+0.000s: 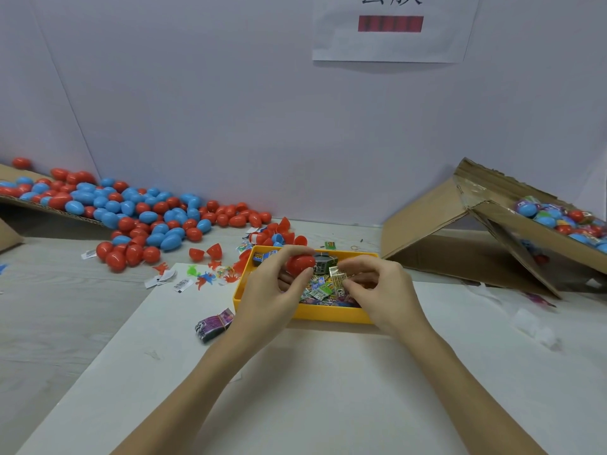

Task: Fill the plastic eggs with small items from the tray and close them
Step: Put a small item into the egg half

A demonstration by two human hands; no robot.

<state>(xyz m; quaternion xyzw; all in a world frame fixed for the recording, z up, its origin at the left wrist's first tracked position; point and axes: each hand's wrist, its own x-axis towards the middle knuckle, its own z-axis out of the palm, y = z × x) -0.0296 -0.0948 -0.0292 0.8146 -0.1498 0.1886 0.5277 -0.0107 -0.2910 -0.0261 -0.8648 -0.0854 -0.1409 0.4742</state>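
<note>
The left hand (274, 284) is positioned over the left part of the yellow tray (331, 315), its fingers (297, 249) and thumb curled around a red egg (299, 264) held just above the tray contents. Whether the egg is fully closed cannot be determined. The right hand (377, 284) is positioned over the right part of the tray, its fingers curled and pinching a small gold packet (338, 274) just beside the egg. The tray sits on a white sheet (295, 389) on the counter (49, 307) and contains many small printed packets. A dark banded bundle (213, 325) lies on the sheet, just left of the tray. A pile of red and blue eggs (138, 218) spreads across the counter at the left, spilling from a cardboard flap (13, 200). Open red halves (207, 252) lie behind the tray. A tilted cardboard box (460, 231) at the right holds further eggs.
</note>
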